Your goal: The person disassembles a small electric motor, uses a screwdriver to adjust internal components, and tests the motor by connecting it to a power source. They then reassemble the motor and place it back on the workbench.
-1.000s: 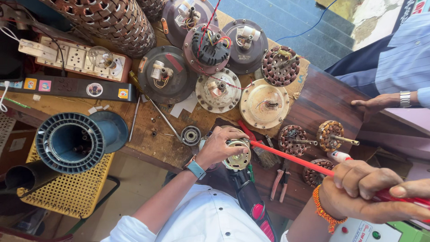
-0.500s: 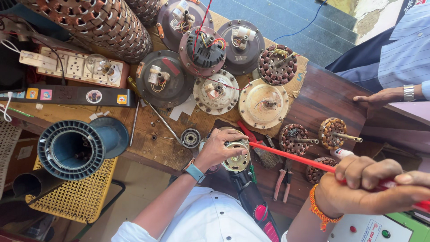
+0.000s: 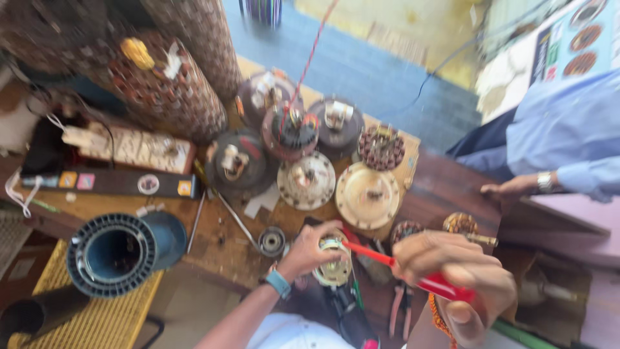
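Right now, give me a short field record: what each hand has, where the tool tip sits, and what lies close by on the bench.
left hand: grips a small round silvery motor part at the bench's near edge
right hand: closed around a red-handled screwdriver
tool tip: at the top of the motor part; contact blurred, cannot tell
nearby: small steel bearing ring left of the left hand; cream round motor cover behind
other person: a hand resting on the wooden bench, far right
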